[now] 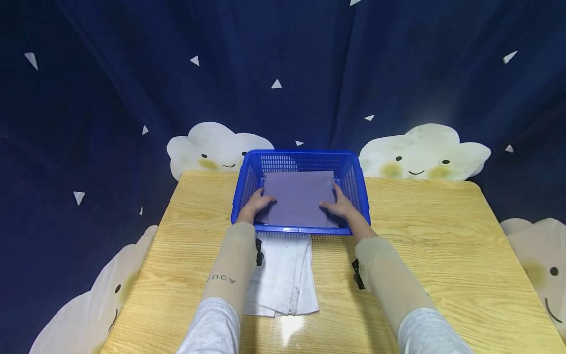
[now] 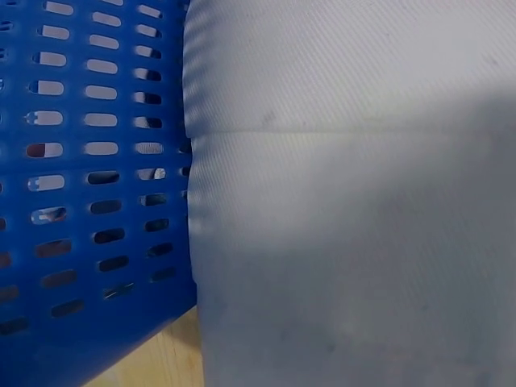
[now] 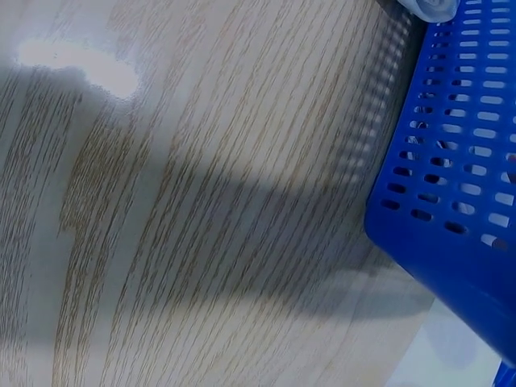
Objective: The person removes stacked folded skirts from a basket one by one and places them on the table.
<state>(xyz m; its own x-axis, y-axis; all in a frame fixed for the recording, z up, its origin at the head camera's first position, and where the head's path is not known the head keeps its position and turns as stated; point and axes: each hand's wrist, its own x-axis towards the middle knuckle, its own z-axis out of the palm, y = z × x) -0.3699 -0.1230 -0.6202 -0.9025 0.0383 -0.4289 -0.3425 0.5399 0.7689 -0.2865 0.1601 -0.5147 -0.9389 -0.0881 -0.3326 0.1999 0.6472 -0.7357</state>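
Inside a blue plastic basket (image 1: 300, 229) lies a flat, folded purple-grey cloth (image 1: 298, 199). My left hand (image 1: 256, 203) grips its left edge, thumb on top and the other fingers down the side. On the opposite edge, my right hand (image 1: 341, 204) holds it the same way. Both forearms reach in over the basket's near rim. The wrist views show only the basket's slotted wall (image 2: 97, 185), and neither hand appears there.
Folded white fabric (image 1: 283, 280) with visible seams lies on the wooden table (image 1: 442, 246) in front of the basket, its far end against the slotted wall. A dark blue curtain (image 1: 309, 59) with smiling clouds hangs behind the table.
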